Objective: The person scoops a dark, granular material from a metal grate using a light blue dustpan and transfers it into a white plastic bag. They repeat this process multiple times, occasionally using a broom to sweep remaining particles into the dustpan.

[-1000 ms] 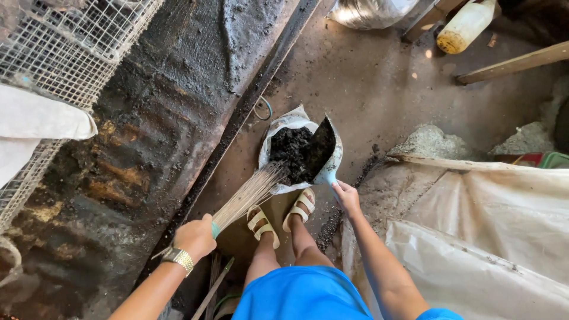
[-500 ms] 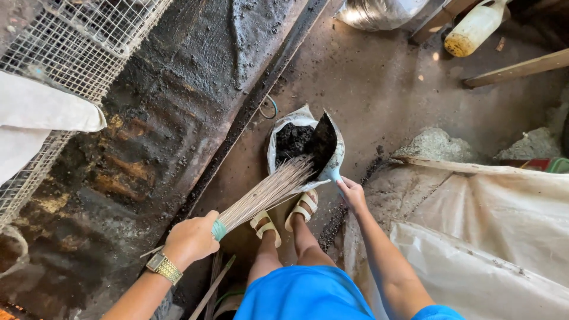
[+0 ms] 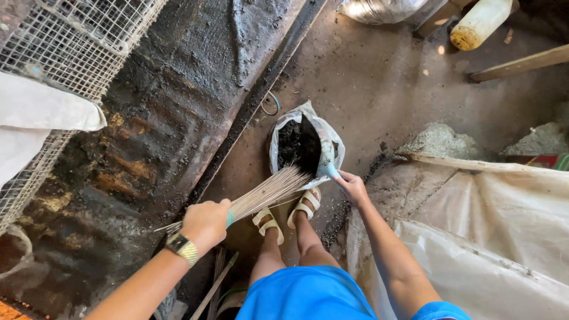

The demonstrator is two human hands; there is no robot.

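My left hand point(image 3: 205, 222), with a gold watch on its wrist, grips the bound end of a stick broom point(image 3: 269, 191). The bristle tips reach toward an open white sack point(image 3: 329, 139) that stands on the dirt floor ahead of my sandalled feet point(image 3: 288, 214). The sack holds dark, crumbly muck point(image 3: 295, 145). My right hand point(image 3: 352, 186) is closed on the light blue handle of a dustpan point(image 3: 327, 161), whose blade is tipped down inside the sack's right side.
A dark, wet, rusty metal sheet point(image 3: 160, 124) slopes along the left. Wire mesh cages point(image 3: 71, 41) with a white cloth hang over it. White woven sacking point(image 3: 492, 237) covers the right. At the far top lie a plastic jug point(image 3: 479, 22) and a wooden plank point(image 3: 521, 62).
The dustpan has tipped further down into the sack and its load has gone in. My left hand and the broom have shifted slightly toward the sack.
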